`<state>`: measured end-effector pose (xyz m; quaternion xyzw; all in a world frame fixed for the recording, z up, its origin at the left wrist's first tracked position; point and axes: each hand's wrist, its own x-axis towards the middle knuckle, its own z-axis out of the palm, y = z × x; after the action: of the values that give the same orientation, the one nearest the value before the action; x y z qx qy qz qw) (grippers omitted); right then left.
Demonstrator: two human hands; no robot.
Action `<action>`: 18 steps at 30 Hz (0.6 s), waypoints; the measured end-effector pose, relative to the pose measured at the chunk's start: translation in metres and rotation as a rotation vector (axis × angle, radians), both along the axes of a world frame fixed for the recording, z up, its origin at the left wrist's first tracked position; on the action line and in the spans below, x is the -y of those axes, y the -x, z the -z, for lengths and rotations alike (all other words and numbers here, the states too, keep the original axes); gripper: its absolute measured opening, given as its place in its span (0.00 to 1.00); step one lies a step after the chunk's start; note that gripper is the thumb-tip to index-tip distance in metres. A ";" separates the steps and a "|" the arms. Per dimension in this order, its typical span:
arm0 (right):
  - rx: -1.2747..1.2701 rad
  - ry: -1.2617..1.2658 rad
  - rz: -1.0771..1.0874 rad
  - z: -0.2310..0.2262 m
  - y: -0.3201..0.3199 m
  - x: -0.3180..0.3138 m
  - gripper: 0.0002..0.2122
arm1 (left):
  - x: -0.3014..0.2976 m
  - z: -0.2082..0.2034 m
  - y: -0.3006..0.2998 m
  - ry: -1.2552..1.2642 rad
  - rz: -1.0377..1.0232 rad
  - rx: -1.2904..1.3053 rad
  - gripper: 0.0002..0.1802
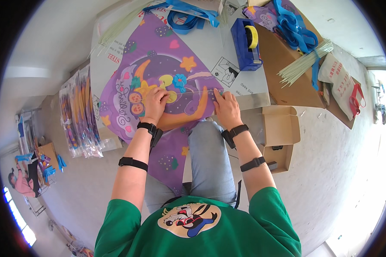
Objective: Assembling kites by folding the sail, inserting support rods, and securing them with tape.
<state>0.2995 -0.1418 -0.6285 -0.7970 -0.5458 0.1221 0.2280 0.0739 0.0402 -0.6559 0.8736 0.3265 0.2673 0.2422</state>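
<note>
A purple kite [128, 73] printed with stars, fruit and a moon lies over the table in front of me, and its lower part hangs down across my lap. Across its middle runs a thin pale rod [193, 91]. My left hand [155, 103] is closed in a pinch on this rod, above the printed fruit. At the kite's right edge, my right hand [228, 109] has thumb and fingers closed at the rod's end. The fingertips partly hide how rod and fabric meet there.
Beyond the right hand stands a blue tape dispenser [247, 45]. Blue ribbon [294, 30] and a bundle of pale rods [304, 64] lie on cardboard at the right. Packaged kites [79, 115] hang at the table's left. An open cardboard box [283, 126] sits lower right.
</note>
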 end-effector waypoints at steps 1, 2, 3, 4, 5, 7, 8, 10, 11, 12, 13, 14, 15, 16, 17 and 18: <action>0.003 -0.001 -0.001 0.000 0.000 0.000 0.21 | 0.000 0.000 0.000 -0.005 -0.002 -0.002 0.06; 0.002 0.000 -0.001 0.000 0.000 0.000 0.21 | 0.001 0.000 0.000 -0.004 -0.002 -0.002 0.06; 0.004 0.001 0.003 0.000 0.001 0.000 0.21 | 0.001 0.001 -0.001 0.002 -0.008 -0.009 0.06; 0.006 0.000 0.006 0.000 0.001 0.000 0.21 | 0.001 0.001 0.000 0.007 -0.015 -0.016 0.06; 0.006 0.001 0.005 0.000 0.001 0.000 0.21 | 0.001 0.002 0.000 0.007 -0.016 -0.017 0.06; 0.010 -0.004 0.006 0.000 0.002 -0.001 0.20 | 0.001 0.002 0.000 -0.002 -0.015 0.008 0.05; 0.010 -0.004 0.005 0.000 0.002 -0.001 0.20 | 0.001 0.002 0.000 -0.001 -0.016 0.008 0.05; 0.017 -0.006 0.010 0.000 0.002 -0.001 0.20 | 0.001 0.002 0.000 -0.007 -0.013 0.012 0.06; 0.018 -0.006 0.008 0.000 0.002 -0.001 0.20 | 0.001 0.003 0.001 -0.008 -0.015 0.012 0.06; 0.013 -0.008 0.008 0.000 0.002 -0.001 0.20 | 0.001 0.004 0.001 -0.011 -0.015 0.010 0.06; 0.009 -0.009 0.008 0.001 0.002 -0.001 0.20 | 0.000 0.003 0.001 -0.015 -0.015 0.007 0.06; 0.010 -0.010 0.006 0.001 0.002 -0.001 0.20 | 0.000 0.003 0.000 -0.015 -0.017 0.009 0.06; 0.011 -0.009 0.007 0.000 0.002 0.000 0.20 | 0.001 0.003 -0.001 -0.023 -0.015 0.012 0.06; 0.012 -0.008 0.008 0.001 0.001 0.000 0.21 | 0.001 0.003 -0.001 -0.031 -0.013 0.016 0.06; 0.013 -0.010 0.005 0.001 0.001 0.000 0.21 | 0.001 0.003 -0.001 -0.033 -0.015 0.017 0.06; 0.011 -0.010 0.008 0.002 0.001 0.000 0.21 | 0.000 0.003 -0.001 -0.032 -0.013 0.019 0.06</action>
<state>0.2987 -0.1421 -0.6302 -0.7987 -0.5445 0.1142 0.2293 0.0752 0.0398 -0.6589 0.8727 0.3256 0.2823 0.2296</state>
